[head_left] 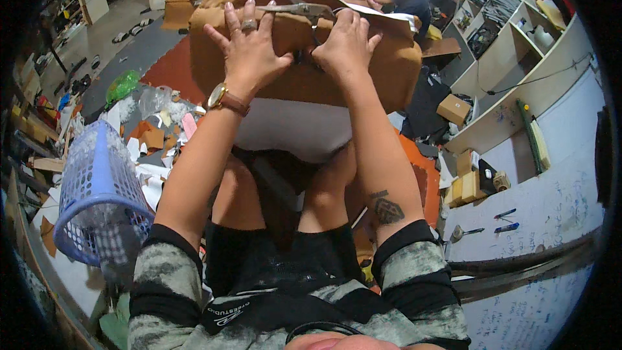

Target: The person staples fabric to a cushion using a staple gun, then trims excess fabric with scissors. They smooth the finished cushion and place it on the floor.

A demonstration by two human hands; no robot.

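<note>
A large padded piece with a tan-brown cover [376, 78] stands in front of me above my knees; its lower part shows a grey panel [291, 126]. My left hand [249, 48], with a ring and a brown-strapped watch [223, 98], lies on the cover near its top edge, fingers spread. Beside it, my right hand [346, 42] has its fingers bent over the same edge, pinching the cover. Between the hands, along that edge, lies a slim grey metal piece [301, 9]; its kind is hard to make out. The far side of the padded piece is hidden.
A blue perforated plastic basket [100, 188] tips over at the left, among scraps [152, 136] on the floor. White shelving [505, 58] and a white board with pens [505, 220] stand at the right. Another person [408, 0] is behind the padded piece.
</note>
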